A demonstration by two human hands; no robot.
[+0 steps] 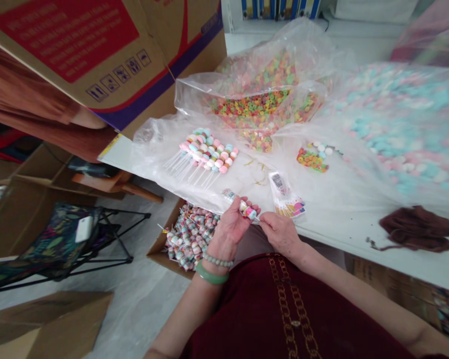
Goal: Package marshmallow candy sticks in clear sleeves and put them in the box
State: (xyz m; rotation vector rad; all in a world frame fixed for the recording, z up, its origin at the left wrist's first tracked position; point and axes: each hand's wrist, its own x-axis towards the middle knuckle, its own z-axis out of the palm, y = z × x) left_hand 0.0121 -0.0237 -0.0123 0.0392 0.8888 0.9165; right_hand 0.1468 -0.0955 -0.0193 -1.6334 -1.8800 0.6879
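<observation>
A white table (359, 234) is being seen from above, its near edge running diagonally from upper left down to lower right, w/ pale floor open to the left of it. Most of the top is being covered by clear plastic sheeting (247, 174). A bag of ring-shaped candies (262, 104) is being held open at the back; a blurred heap of pastel marshmallows (400, 119) is being spread at the right. A row of finished marshmallow skewers (205, 154) is being laid out near the table's left end, approx. between the big cardboard box (108, 55) and the hands. A small pile of candy rings (312, 159) and a stack of printed wrappers (286, 197) are lying just beyond the hands. A dark brown cloth (419, 229) is lying at the right near the edge. Below the edge, a carton of wrapped skewers (189, 237) is sitting on the floor.

Both hands are being held together just off the table edge, above the lap. The left hand (230, 227), fingers curled, is gripping a wrapped marshmallow skewer (243, 207). The right hand (280, 232) is being pinched at the skewer's lower end, thumb & forefinger pressed together.
</observation>
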